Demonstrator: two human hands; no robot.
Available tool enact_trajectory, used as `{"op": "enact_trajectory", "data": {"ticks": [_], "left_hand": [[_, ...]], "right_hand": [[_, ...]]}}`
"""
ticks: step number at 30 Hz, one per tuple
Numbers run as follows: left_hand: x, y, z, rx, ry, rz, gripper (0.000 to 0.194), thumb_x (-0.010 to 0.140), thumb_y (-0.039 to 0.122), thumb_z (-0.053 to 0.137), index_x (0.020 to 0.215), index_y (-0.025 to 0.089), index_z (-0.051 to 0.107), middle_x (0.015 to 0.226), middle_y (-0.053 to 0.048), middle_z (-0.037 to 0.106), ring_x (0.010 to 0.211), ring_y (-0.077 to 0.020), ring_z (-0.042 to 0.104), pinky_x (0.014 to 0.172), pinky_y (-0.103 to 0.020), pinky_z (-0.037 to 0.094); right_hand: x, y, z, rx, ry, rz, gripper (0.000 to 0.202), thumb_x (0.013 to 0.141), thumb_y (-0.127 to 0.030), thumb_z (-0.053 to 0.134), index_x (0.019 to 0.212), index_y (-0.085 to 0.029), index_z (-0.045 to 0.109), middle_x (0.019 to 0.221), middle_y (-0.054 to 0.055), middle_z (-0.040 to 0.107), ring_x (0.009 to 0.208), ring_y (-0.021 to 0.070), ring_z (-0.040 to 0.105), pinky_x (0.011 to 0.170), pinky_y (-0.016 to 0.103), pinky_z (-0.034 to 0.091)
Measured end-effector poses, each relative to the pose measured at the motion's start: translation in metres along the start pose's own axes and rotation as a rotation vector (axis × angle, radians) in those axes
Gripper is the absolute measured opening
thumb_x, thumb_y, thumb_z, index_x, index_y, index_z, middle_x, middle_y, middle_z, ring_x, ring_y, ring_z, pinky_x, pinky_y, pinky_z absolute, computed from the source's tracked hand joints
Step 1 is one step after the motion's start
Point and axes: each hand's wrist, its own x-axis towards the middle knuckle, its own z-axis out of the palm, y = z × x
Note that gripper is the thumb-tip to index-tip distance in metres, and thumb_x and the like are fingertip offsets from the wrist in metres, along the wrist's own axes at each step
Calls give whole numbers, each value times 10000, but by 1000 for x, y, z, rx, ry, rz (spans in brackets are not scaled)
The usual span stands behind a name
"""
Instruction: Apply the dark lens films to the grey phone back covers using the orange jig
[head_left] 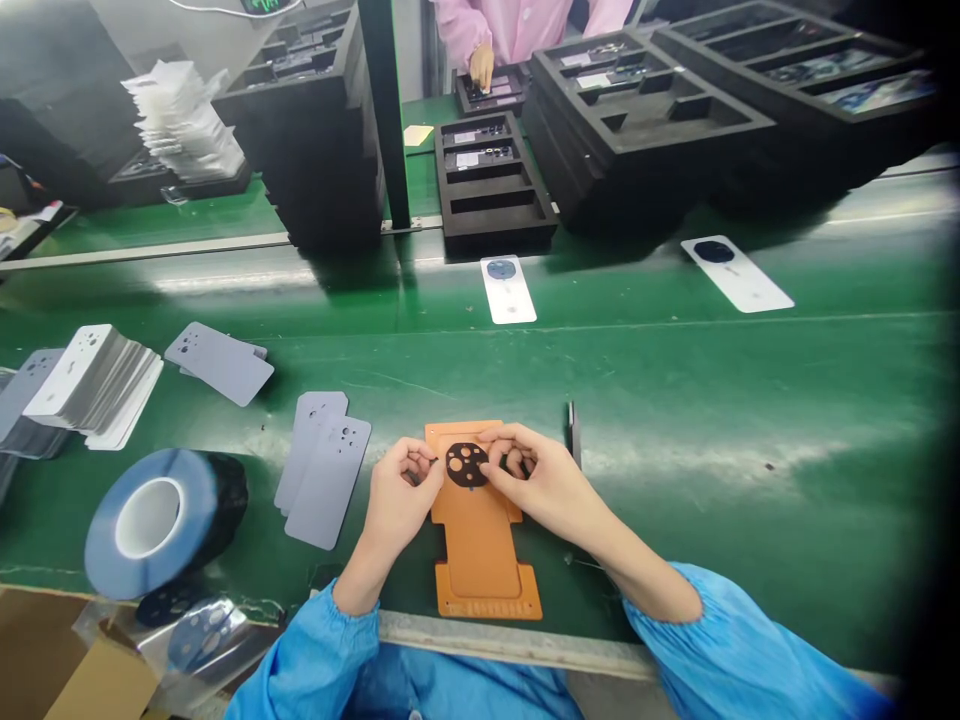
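Observation:
A black round sticker (472, 479) with several holes cut in it is over the upper end of an orange fixture plate (480, 550); I cannot tell whether it touches the plate. My right hand (544, 485) pinches the sticker's right edge between thumb and forefinger, the other fingers curled. At the left edge, my left hand (401, 495) is closed in a pinch, with a small dark bit showing at its fingertips. The plate lies flat on the green bench, a shallow phone-shaped recess in its face.
Grey phone back panels (330, 490) lie left of the plate, near a big tape roll (105, 530). Stacked white panels (75, 370) stand farther left. Two white panels (514, 300) with dark discs lie ahead. Black trays (499, 225) line the back, where a co-worker's hand (481, 68) reaches into one.

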Motion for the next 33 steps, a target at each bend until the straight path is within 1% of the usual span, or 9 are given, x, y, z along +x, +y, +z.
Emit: {"op": "enact_trajectory", "data": {"ticks": [9,12,15,20,25,29,33], "left_hand": [[0,8,3,23,30,5,167,759,282,747,795,196,608,632,57,507,582,-99,485,566,-213,380],[0,9,4,40,44,6,166,751,276,746,787,195,605,633,57,512,577,-95,481,569,-212,383],[0,9,5,57,45,10,157,760,270,732,789,193,598,642,53,517,579,-95,478,572,-213,391],[0,9,5,54,37,2,150,762,268,732,793,198,603,642,51,510,597,-101,489,584,-212,404],[0,8,4,69,39,-14,147,758,265,730,794,198,604,658,47,511,603,-101,485,583,-211,400],[0,6,5,87,35,-15,143,771,269,720,804,199,600,659,49,501,604,-101,474,583,-212,398],[-1,9,5,101,31,-11,134,768,257,714,797,200,596,649,51,499,605,-104,477,585,-215,395]], "right_hand": [[-1,1,2,-47,4,-22,284,860,-325,621,1113,-212,684,735,-16,633,519,107,452,512,256,412],[-1,-3,2,-97,45,-65,265,850,-343,635,1072,-213,698,737,-12,611,540,116,461,542,269,432],[-1,-2,1,-165,91,-117,253,856,-359,639,1051,-213,707,728,-13,557,595,137,486,586,287,443],[1,9,-9,-197,41,-46,350,865,-382,683,1178,-226,676,701,-41,507,613,143,502,574,278,429],[4,10,-21,-148,-29,-4,361,845,-359,700,1179,-229,659,692,-55,521,587,128,497,575,271,429],[5,8,-20,-120,0,17,348,849,-400,692,1139,-210,660,690,-49,534,571,127,485,561,279,424],[6,11,-16,-118,32,18,327,846,-383,693,1123,-213,660,682,-55,521,580,130,490,568,282,414]]}}
